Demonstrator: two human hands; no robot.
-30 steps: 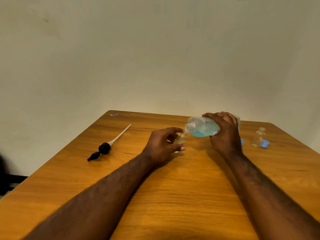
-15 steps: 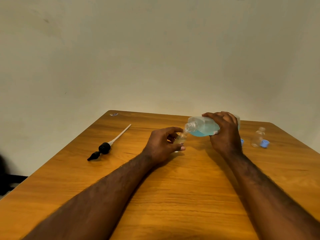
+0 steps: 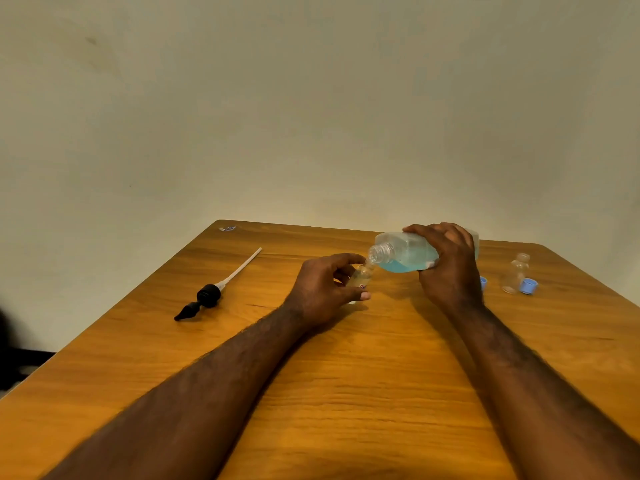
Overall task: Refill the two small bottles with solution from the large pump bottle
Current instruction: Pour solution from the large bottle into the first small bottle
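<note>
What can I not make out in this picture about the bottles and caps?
All in the head view:
1. How full the small bottle is: the left hand grips it and covers most of it.
2. Whether liquid flows from the large bottle: any stream is too small to see.
3. One blue cap: mostly hidden behind the right hand.
4. The sticker at the far corner: too small to read.

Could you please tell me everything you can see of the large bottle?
The large bottle looks like clear plastic, with an open threaded neck. Blue liquid pools along its lower side. The right hand grips its body and holds it tipped nearly flat above the table, its mouth over the small bottle in the left hand.
</note>
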